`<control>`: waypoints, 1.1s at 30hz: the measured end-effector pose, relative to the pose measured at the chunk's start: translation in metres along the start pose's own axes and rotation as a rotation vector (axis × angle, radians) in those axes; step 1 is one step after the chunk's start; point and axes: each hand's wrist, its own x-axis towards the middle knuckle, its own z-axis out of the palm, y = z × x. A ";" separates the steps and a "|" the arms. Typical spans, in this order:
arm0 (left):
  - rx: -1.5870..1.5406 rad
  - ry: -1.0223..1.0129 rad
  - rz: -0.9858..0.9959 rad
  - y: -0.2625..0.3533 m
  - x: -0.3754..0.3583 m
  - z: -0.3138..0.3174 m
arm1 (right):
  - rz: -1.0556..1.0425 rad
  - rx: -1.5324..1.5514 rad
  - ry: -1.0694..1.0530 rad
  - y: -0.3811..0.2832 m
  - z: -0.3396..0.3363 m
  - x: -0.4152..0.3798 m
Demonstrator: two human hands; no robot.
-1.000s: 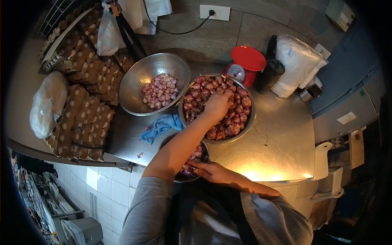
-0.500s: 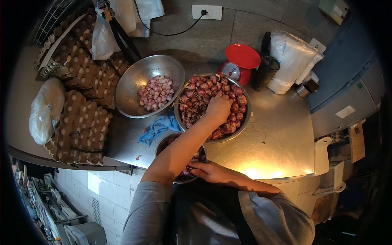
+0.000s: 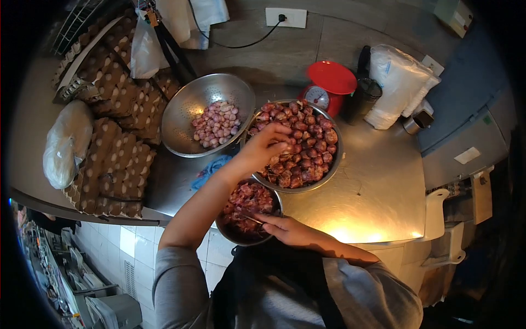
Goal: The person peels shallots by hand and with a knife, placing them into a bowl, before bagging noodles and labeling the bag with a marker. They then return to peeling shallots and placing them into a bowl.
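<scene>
My left hand [image 3: 263, 149] is over the left side of a large metal bowl [image 3: 335, 170] heaped with unpeeled red shallots [image 3: 308, 143]. Its fingers are bent and apart, with nothing visible between them; the palm is hidden. Nearer my body, my right hand [image 3: 286, 229] grips a small knife [image 3: 253, 219] whose blade lies over a smaller metal bowl [image 3: 233, 237]. Reddish shallot skins [image 3: 249, 198] fill that bowl. At the back left, a metal colander [image 3: 178, 134] contains peeled pale pink shallots [image 3: 215, 125].
Behind the large bowl stands a red dial scale [image 3: 331, 79], beside a dark container [image 3: 366, 96] and plastic-wrapped packs [image 3: 397, 85]. A blue cloth [image 3: 211, 170] lies below the colander. Stacked egg trays [image 3: 112, 170] and a plastic bag [image 3: 68, 145] occupy the left. The metal table [image 3: 378, 181] extends rightward.
My left hand has lifted out of the shallots and drawn back left, its fingers parting. Its forearm no longer covers the smaller bowl. My right hand keeps the knife there.
</scene>
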 end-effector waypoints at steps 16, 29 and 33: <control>-0.888 0.687 0.018 -0.016 -0.175 0.040 | 0.150 0.265 -0.155 -0.051 -0.010 0.022; -0.972 0.722 -0.173 -0.033 -0.174 0.058 | 0.375 0.403 -0.103 -0.052 -0.013 0.021; -1.011 0.738 -0.126 -0.030 -0.176 0.058 | 0.140 0.177 -0.107 -0.038 -0.006 0.012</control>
